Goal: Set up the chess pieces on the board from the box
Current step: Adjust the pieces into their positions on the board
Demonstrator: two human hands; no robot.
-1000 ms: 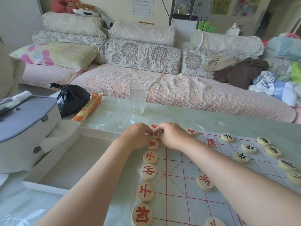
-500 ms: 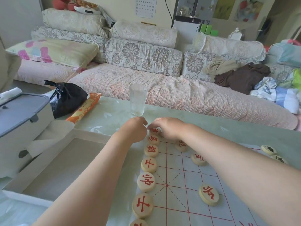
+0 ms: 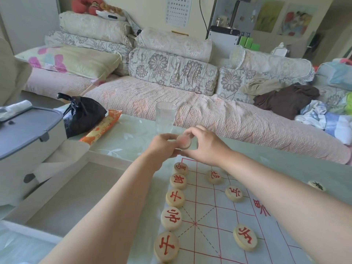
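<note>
- A round chess piece (image 3: 183, 141) is held in the air between the two hands, above the far left corner of the board (image 3: 206, 216) and clear of its surface.
- The left hand (image 3: 162, 146) has its fingers curled, and its fingertips meet the piece's left edge.
- The right hand (image 3: 204, 147) arches its forefinger over the top of the piece with the thumb below, pinching the right edge.
- The fingertips of the two hands nearly meet around the piece, which stands tilted on edge with its reddish face towards the camera.
- The piece is blurred, so its character cannot be read, and I cannot tell exactly which fingers touch it.
- Below the hands, a row of red-marked pieces (image 3: 174, 198) lies flat along the board's left edge, and three more red ones lie further in.
- A black-marked piece (image 3: 317, 185) shows at the right, partly hidden by the right forearm.
- That forearm covers much of the board's right side, and the bottom of the frame cuts off the board's near end.
- The box (image 3: 106, 155) sits open just left of the board, and the left forearm hides part of its inside.
- A glass (image 3: 165, 119) stands on the table (image 3: 133, 138) just beyond the hands.
</note>
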